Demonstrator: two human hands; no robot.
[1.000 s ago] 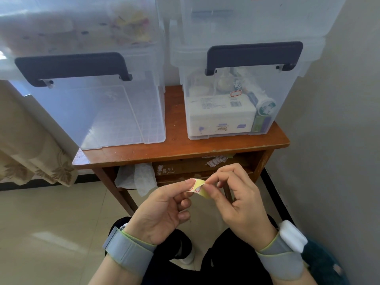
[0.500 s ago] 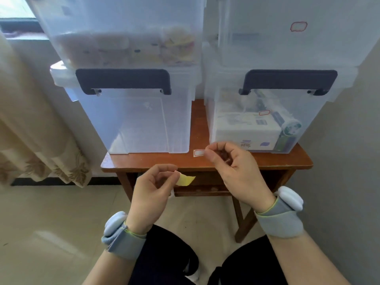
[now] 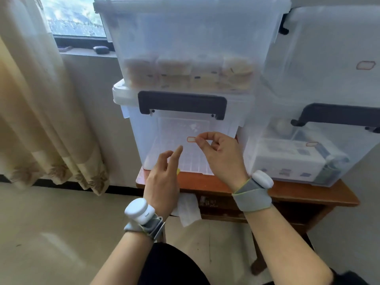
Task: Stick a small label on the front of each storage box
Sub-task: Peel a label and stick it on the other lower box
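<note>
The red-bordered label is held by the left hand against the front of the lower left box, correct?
Not quite. The head view shows the right hand pinching the label against the lower left box; the left hand hovers beside it.

Lower left box [image 3: 164, 140] front open to reach, dark handle [image 3: 182, 104] above — stacked box [image 3: 185, 44] overhanging

Red-edged white label [image 3: 191, 139]; clear box [image 3: 164, 145] w/ dark grey handle [image 3: 182, 103]; brown table [image 3: 205, 183].
</note>
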